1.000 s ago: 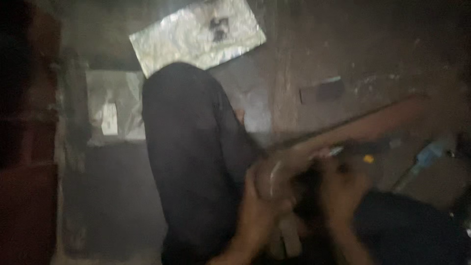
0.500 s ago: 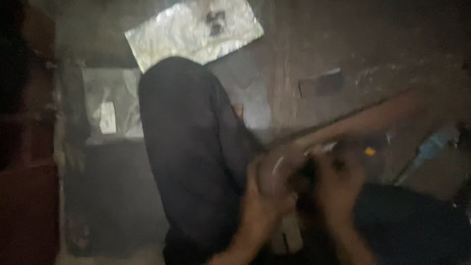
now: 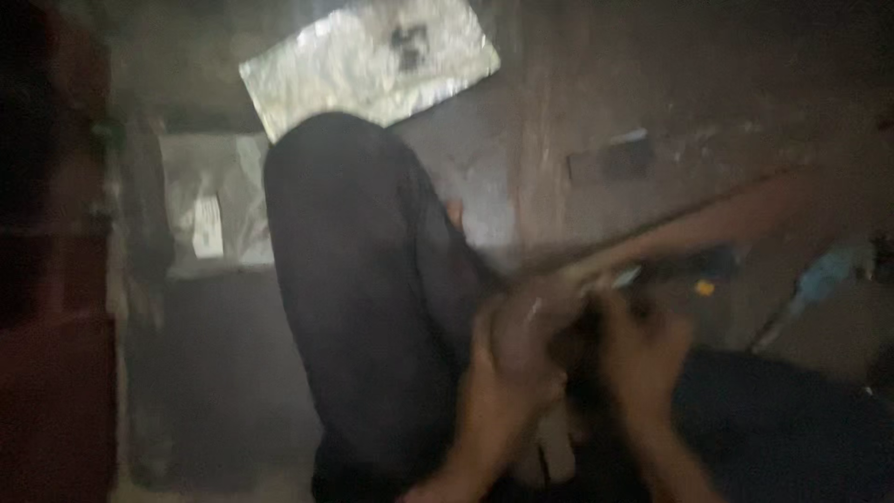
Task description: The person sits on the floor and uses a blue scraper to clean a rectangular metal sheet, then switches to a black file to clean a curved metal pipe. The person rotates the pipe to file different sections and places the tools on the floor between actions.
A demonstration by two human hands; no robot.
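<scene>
Wooden pole (image 3: 689, 233) ran toward two o'clock; your left hand (image 3: 503, 373) wrapped its near end, right hand (image 3: 643, 359) too blurred to tell, mid-working it.

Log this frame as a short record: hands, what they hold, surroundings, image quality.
left hand: left hand wrapped around the near end of a long brown wooden stick
right hand: right hand against the same stick, beside the left; grip unclear
stick: slants up to the right
knee: dark trouser leg, left of the hands
floor: crumpled silvery sheet, clear plastic bag, blue-handled tool
quality: dim, motion-blurred
</scene>
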